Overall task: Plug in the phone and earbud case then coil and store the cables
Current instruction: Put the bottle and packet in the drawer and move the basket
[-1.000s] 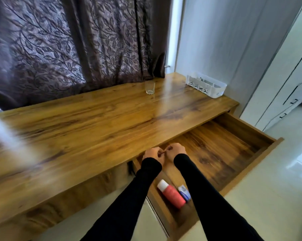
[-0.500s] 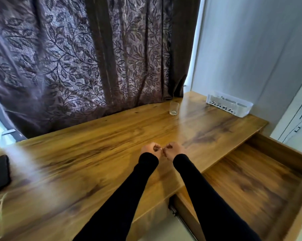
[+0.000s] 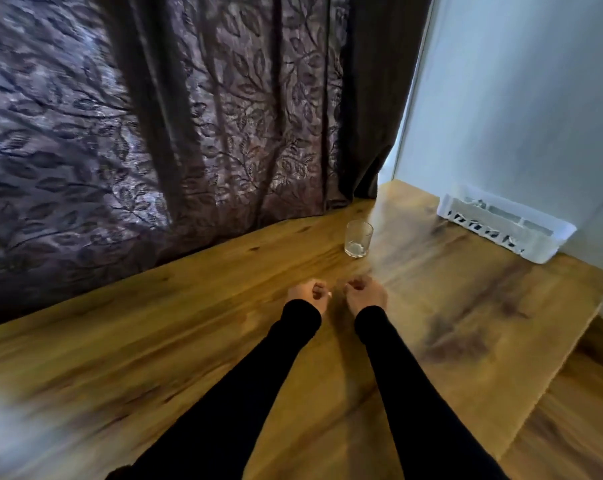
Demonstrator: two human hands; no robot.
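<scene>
wooden desk [image 3: 154, 341] fills more of the view than before; the phone at its left edge has gone out of sight. both hands have parted slightly: left hand [image 3: 307, 293] curled, pinching something small and pale, right hand [image 3: 366, 293] curled in a fist, contents unclear. glass [image 3: 358, 238] beyond them.

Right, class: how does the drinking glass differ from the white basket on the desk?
The glass is clear and round; the basket is opaque white, long and rectangular. The glass stands apart from the wall, near the curtain; the basket lies along the wall. The basket's side has cut-out holes; the glass's is solid. Both rest on the wooden desk.
</scene>
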